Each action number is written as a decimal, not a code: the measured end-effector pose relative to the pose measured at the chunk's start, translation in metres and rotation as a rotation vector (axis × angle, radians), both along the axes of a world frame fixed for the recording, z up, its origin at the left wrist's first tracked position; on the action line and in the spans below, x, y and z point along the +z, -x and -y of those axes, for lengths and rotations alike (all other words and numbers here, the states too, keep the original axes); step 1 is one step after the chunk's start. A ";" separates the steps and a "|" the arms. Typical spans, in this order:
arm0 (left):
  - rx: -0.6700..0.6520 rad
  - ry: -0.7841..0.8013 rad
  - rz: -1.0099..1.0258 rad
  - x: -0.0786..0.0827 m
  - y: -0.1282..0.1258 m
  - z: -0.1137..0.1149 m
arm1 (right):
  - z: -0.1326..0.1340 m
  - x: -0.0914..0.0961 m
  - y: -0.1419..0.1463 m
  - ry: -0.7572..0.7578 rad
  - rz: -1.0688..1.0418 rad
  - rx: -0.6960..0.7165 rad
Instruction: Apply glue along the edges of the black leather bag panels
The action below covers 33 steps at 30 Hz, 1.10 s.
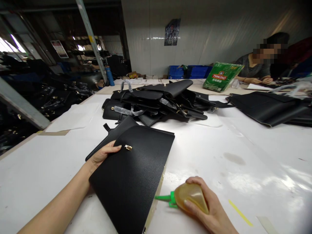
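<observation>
My left hand (pixel 104 152) grips a black leather bag piece (pixel 136 172) by its upper left edge, thumb on top beside a small gold clasp (pixel 128 148); the other fingers are hidden beneath. A second black flap with a strap (pixel 109 138) shows behind it. In my right hand (pixel 207 204) is a squeeze glue bottle (pixel 191 197) of amber liquid with a green nozzle. The bottle lies tilted sideways, its tip at the bag piece's right edge, where a pale strip shows.
A heap of black bags (pixel 156 100) with plastic-wrapped parts lies at the back of the white table (pixel 243 156). More black pieces (pixel 270 105) are at right. Beyond stand a green Tsingtao bag (pixel 220 77) and a seated person (pixel 260 65). Yellow tape (pixel 240 213) sticks near my right hand.
</observation>
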State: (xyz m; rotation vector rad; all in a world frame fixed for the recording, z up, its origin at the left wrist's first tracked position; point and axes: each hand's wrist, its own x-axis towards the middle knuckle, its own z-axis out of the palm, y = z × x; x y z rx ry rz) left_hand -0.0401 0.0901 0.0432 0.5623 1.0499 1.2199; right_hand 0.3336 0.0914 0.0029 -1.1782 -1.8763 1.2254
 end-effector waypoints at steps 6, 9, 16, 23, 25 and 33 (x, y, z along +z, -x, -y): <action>-0.051 0.011 0.032 0.010 -0.002 -0.001 | 0.000 -0.001 -0.001 -0.010 0.042 -0.093; -0.054 0.015 0.038 0.012 -0.002 -0.002 | 0.003 0.001 -0.001 -0.007 0.015 0.016; -0.041 0.015 0.019 0.004 0.001 -0.002 | 0.005 0.004 -0.004 0.002 0.025 -0.063; -0.037 0.014 0.014 0.003 0.002 -0.001 | 0.005 0.003 -0.007 0.004 0.006 0.057; -0.032 0.017 0.007 0.001 0.003 -0.002 | 0.003 0.001 -0.008 -0.009 0.017 0.009; -0.044 -0.008 0.010 -0.004 0.005 0.000 | 0.011 0.005 -0.004 0.019 -0.013 0.049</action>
